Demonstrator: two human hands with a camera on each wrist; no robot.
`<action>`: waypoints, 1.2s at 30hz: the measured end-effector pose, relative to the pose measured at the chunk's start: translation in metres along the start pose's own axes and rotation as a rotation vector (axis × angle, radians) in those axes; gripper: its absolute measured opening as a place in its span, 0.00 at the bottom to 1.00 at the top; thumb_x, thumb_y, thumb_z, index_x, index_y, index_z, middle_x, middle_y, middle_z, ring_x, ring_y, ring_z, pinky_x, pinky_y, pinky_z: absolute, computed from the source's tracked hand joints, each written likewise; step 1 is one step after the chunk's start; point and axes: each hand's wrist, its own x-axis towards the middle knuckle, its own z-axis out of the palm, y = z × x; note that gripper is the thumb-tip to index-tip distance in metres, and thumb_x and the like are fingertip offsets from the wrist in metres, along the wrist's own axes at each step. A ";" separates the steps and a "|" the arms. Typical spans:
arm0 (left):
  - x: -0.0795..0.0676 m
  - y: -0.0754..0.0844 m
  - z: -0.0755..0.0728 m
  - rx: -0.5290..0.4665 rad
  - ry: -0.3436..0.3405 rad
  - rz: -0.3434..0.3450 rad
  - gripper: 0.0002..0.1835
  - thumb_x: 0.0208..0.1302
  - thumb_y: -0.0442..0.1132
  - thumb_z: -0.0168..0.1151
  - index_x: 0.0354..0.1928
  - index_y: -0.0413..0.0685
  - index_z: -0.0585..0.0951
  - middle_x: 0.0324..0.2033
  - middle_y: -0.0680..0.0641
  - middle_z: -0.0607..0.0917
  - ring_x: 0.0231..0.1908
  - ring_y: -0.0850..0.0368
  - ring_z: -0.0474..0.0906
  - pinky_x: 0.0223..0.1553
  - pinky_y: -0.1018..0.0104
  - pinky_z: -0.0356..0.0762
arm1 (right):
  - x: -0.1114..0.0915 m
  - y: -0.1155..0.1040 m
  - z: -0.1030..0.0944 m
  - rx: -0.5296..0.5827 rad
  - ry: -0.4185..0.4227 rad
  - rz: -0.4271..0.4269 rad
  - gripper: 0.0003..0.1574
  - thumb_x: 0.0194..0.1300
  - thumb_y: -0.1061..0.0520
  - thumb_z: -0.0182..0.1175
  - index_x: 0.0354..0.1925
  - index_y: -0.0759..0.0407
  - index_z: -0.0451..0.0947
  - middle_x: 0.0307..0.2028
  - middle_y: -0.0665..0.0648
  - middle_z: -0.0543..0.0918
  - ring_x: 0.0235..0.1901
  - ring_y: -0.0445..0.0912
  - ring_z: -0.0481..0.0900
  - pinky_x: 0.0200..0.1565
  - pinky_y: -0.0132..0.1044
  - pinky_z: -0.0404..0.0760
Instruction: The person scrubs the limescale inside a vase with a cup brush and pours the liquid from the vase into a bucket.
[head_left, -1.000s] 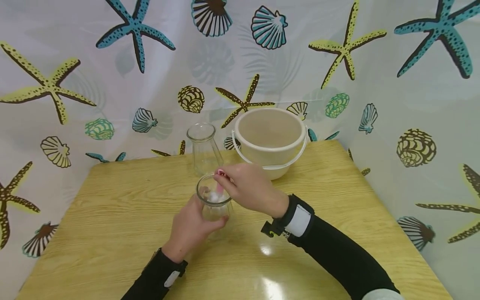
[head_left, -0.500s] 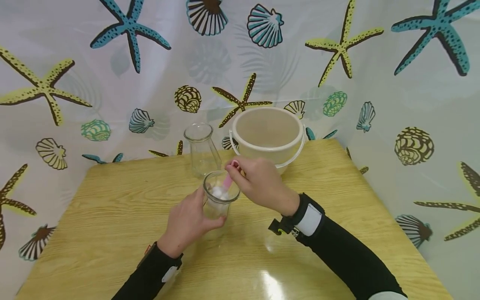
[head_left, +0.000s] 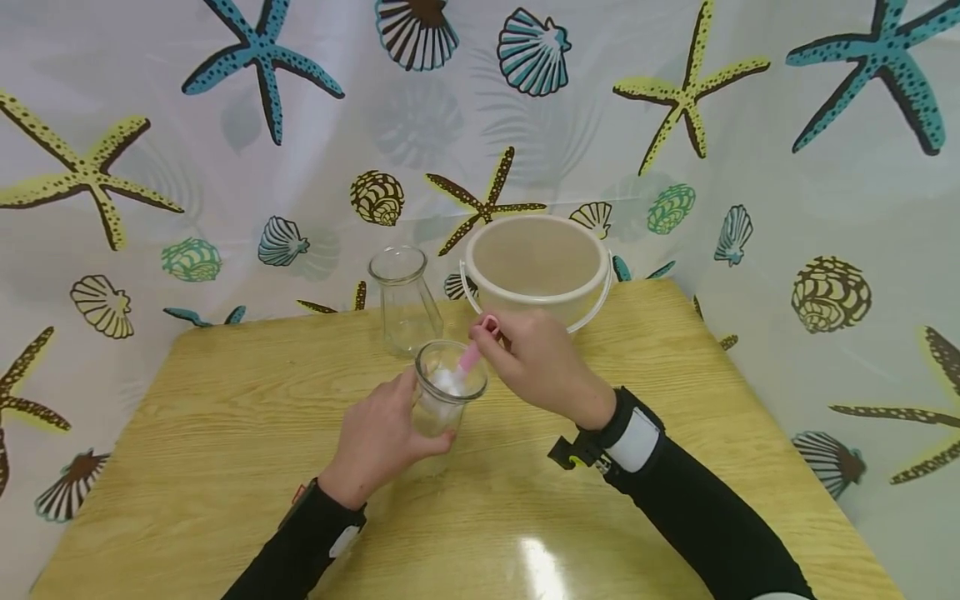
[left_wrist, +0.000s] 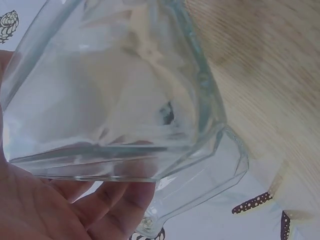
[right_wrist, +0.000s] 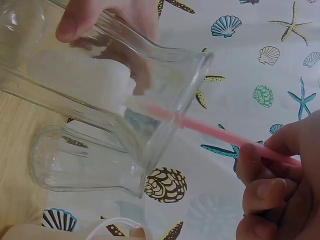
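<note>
In the head view, my left hand [head_left: 382,437] grips a clear glass vase [head_left: 437,417] round its side. The vase leans to the right, its mouth towards my right hand [head_left: 536,358]. That hand pinches the pink handle of a bottle brush [head_left: 469,358]. Its soft white head sits inside the vase, and in the right wrist view the pink handle [right_wrist: 220,132] runs out through the mouth. Fingers of my left hand [left_wrist: 107,210] lie against the glass in the left wrist view. I cannot tell whether the vase's base touches the table.
A second clear glass vase [head_left: 405,308] stands upright behind the held one. To its right is a cream bucket [head_left: 525,300] with a white handle, just beyond my right hand. The wooden table [head_left: 225,417] ends at a curtain [head_left: 315,167] printed with starfish and shells.
My right hand has moved to the right and slightly up, showing more of the pink handle. The held vase has shifted right and tilted further that way, still in my left hand.
</note>
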 end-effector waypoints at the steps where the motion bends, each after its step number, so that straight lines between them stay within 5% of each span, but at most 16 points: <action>1: 0.000 0.000 0.000 0.009 0.005 0.004 0.44 0.37 0.72 0.63 0.52 0.50 0.71 0.25 0.53 0.79 0.22 0.60 0.71 0.14 0.63 0.69 | -0.001 0.000 0.002 0.001 -0.019 0.008 0.11 0.67 0.57 0.53 0.29 0.57 0.78 0.18 0.47 0.73 0.17 0.36 0.64 0.18 0.32 0.66; 13: 0.004 0.001 0.005 0.029 0.023 0.031 0.43 0.36 0.73 0.61 0.49 0.50 0.71 0.19 0.52 0.73 0.21 0.57 0.69 0.13 0.61 0.69 | -0.019 0.008 0.027 0.034 -0.179 0.111 0.12 0.68 0.57 0.52 0.29 0.55 0.78 0.19 0.46 0.73 0.17 0.36 0.64 0.19 0.31 0.66; 18: 0.004 0.001 0.004 0.028 0.021 0.041 0.44 0.35 0.73 0.62 0.50 0.49 0.72 0.19 0.52 0.74 0.20 0.58 0.69 0.13 0.61 0.70 | -0.019 0.011 0.026 0.167 -0.195 0.150 0.12 0.70 0.58 0.52 0.31 0.57 0.79 0.17 0.47 0.72 0.15 0.37 0.64 0.19 0.32 0.66; 26: 0.005 0.001 0.003 0.004 0.006 0.020 0.42 0.34 0.72 0.65 0.47 0.49 0.71 0.20 0.53 0.74 0.21 0.58 0.68 0.13 0.63 0.67 | -0.005 0.007 0.004 0.435 -0.173 0.261 0.15 0.73 0.60 0.49 0.33 0.62 0.80 0.20 0.57 0.75 0.18 0.43 0.65 0.20 0.33 0.64; 36: 0.005 0.001 0.005 -0.021 0.003 0.007 0.43 0.33 0.71 0.65 0.49 0.51 0.71 0.23 0.53 0.75 0.22 0.59 0.69 0.15 0.63 0.68 | 0.017 -0.021 -0.034 0.468 -0.112 0.230 0.13 0.69 0.70 0.48 0.31 0.71 0.78 0.18 0.65 0.72 0.18 0.44 0.63 0.20 0.29 0.60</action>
